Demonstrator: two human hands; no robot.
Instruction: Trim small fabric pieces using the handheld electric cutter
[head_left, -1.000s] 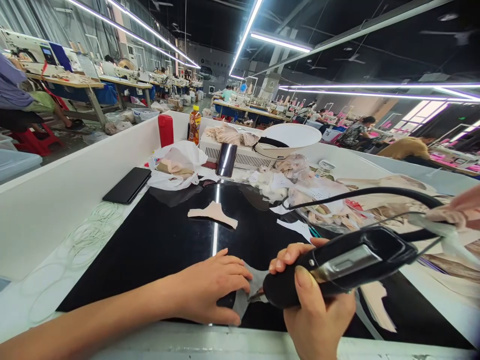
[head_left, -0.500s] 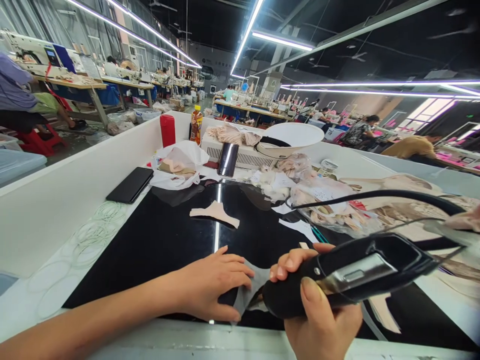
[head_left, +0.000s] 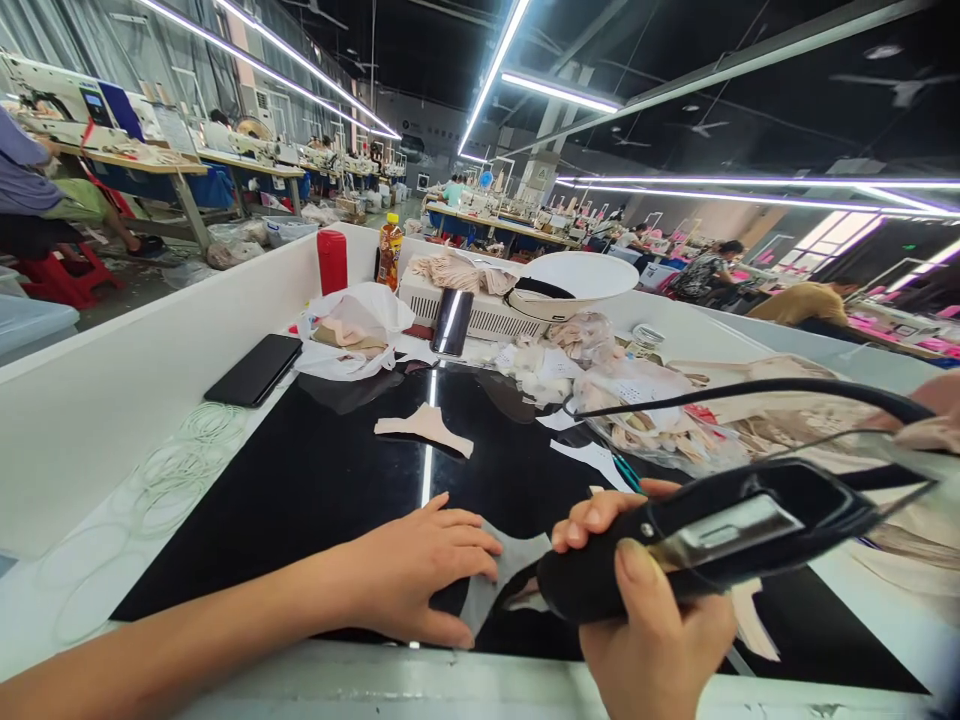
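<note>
My left hand [head_left: 427,565] lies flat with fingers spread, its fingertips on a translucent grey template-like piece [head_left: 516,548] on the glossy black board [head_left: 345,480]. In my right hand [head_left: 660,640] is a bulky black corded hand tool [head_left: 720,535] with a metal plate on its side. Its metal tip points left, close to the right edge of the translucent piece; I cannot tell whether they touch. A beige cut fabric piece [head_left: 424,430] rests farther back on the board. Another beige strip [head_left: 754,620] lies to the right, partly hidden by the tool.
A black phone [head_left: 253,370] and coiled pale cords [head_left: 184,460] lie at the left. Along the back are a plastic bag [head_left: 360,330], a dark cylinder [head_left: 452,320], a red container [head_left: 332,262], and a bottle [head_left: 390,252]. Bagged fabric scraps [head_left: 660,420] and the tool's cable [head_left: 750,395] fill the right.
The tool in my right hand has shifted slightly right, widening the gap from my left hand. My left hand stays on the translucent piece. The whole view has moved a little.
</note>
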